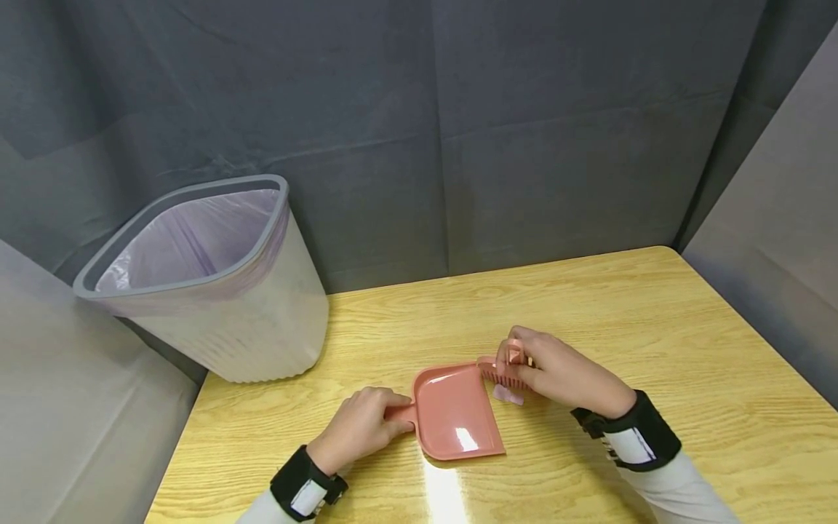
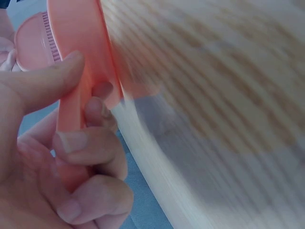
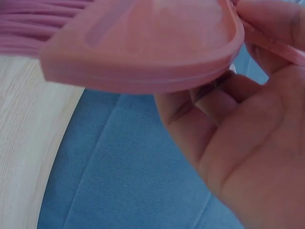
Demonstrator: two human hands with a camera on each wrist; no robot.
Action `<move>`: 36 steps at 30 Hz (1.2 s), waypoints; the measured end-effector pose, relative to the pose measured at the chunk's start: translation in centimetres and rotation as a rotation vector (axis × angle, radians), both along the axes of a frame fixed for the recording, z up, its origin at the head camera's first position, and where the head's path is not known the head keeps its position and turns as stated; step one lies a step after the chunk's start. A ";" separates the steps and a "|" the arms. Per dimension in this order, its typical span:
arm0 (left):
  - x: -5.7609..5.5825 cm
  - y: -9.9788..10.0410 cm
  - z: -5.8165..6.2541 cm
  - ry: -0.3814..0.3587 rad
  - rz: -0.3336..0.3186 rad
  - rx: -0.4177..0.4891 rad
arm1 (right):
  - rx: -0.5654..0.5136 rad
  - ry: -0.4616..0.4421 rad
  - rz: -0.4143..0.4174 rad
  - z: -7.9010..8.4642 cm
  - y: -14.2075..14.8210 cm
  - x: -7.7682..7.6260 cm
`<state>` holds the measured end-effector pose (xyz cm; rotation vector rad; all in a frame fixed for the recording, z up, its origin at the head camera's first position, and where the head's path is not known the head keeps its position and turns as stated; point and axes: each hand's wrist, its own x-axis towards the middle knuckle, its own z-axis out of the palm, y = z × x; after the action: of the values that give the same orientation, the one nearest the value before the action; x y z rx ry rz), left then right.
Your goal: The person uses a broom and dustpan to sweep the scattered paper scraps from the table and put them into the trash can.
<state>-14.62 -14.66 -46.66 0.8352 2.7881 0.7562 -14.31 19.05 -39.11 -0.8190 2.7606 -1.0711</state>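
Flat on the wooden table lies a pink dustpan (image 1: 457,413), its open lip toward the right. My left hand (image 1: 361,424) grips its short handle, thumb on one side and fingers curled round the other, as the left wrist view shows on the handle (image 2: 71,109). My right hand (image 1: 571,370) holds a small pink brush (image 1: 488,367) by its handle, just past the lip's far corner. Bristles (image 3: 38,24) show at the upper left of the right wrist view. A small pale purple scrap (image 1: 508,394) lies beside the bristles, to the right of the lip.
A tall whitish waste bin (image 1: 262,327) with a grey rim and a thin liner bag stands at the table's left rear. Dark grey cloth (image 1: 524,145) hangs behind the table (image 1: 622,306), and paler panels flank both sides.
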 end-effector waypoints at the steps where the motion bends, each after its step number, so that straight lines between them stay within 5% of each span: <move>1: 0.0 0.0 0.0 0.003 0.001 0.000 | -0.002 -0.007 0.010 0.0 0.1 0.0; 5: 0.0 0.0 0.0 0.003 0.005 0.002 | -0.012 -0.002 -0.002 0.3 0.3 -0.1; 9: 0.0 0.0 -0.1 -0.001 0.005 0.003 | 0.016 0.064 -0.138 0.6 0.7 0.0; 17: 0.0 -0.1 -0.1 0.004 0.004 -0.002 | 0.283 0.177 -0.347 0.8 1.3 0.0; 21: 0.0 -0.1 -0.1 0.003 0.004 0.000 | 0.287 0.072 -0.310 0.5 0.8 0.1; 26: 0.0 -0.1 -0.2 0.002 0.002 0.004 | 0.129 -0.143 -0.181 0.1 -0.3 0.4; 36: 0.0 -0.1 -0.1 0.017 0.003 0.000 | -0.009 -0.056 -0.018 -0.2 -1.8 0.8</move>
<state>-14.58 -14.75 -46.79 0.8420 2.8046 0.7528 -13.48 17.24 -39.28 -0.7555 2.7241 -1.0930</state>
